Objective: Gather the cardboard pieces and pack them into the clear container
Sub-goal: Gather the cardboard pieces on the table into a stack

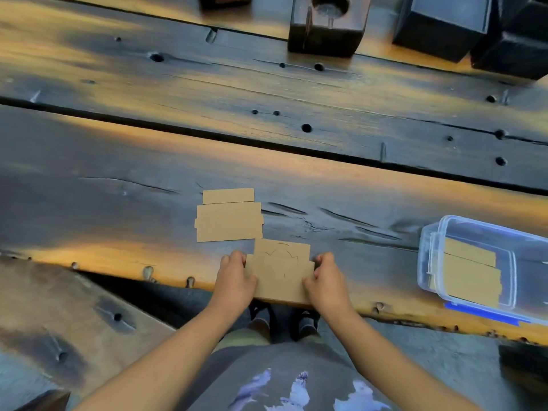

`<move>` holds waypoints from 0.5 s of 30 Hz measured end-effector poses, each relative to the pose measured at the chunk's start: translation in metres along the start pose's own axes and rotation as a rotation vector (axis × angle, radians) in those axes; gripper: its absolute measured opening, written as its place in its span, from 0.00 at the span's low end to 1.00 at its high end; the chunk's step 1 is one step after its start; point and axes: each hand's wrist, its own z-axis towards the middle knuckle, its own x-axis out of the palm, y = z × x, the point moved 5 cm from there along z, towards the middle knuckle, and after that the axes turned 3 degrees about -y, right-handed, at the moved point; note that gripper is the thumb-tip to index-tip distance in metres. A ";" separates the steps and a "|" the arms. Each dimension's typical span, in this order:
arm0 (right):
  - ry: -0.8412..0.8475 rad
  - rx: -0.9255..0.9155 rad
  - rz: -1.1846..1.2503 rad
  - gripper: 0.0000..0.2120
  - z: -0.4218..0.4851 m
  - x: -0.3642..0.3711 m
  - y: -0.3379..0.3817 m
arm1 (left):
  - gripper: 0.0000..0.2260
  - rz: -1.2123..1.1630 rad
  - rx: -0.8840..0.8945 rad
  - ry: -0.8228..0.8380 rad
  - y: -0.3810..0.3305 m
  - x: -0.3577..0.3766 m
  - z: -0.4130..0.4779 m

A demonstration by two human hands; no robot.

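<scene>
A brown cardboard piece [280, 271] with a cut-out outline lies at the near edge of the wooden table. My left hand [234, 280] grips its left side and my right hand [324, 281] grips its right side. Just beyond it a second, larger cardboard piece [229, 222] lies flat, and a narrow strip of cardboard [228, 196] lies right behind that. The clear container [486, 232] with a blue clip stands at the right, with cardboard pieces [470, 271] lying inside it.
The dark plank table [326, 185] has gaps, holes and a rough near edge. A dark wooden block with a round hole [327, 25] and black boxes [444, 25] stand at the far side. A bench [59, 315] sits lower left.
</scene>
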 end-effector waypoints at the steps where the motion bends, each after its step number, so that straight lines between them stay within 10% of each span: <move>1: 0.000 0.006 -0.001 0.14 0.000 0.000 -0.001 | 0.12 0.003 0.005 0.007 0.001 0.002 0.000; 15: 0.000 0.061 0.070 0.11 0.008 -0.002 -0.011 | 0.16 -0.074 -0.078 0.036 0.005 -0.002 0.006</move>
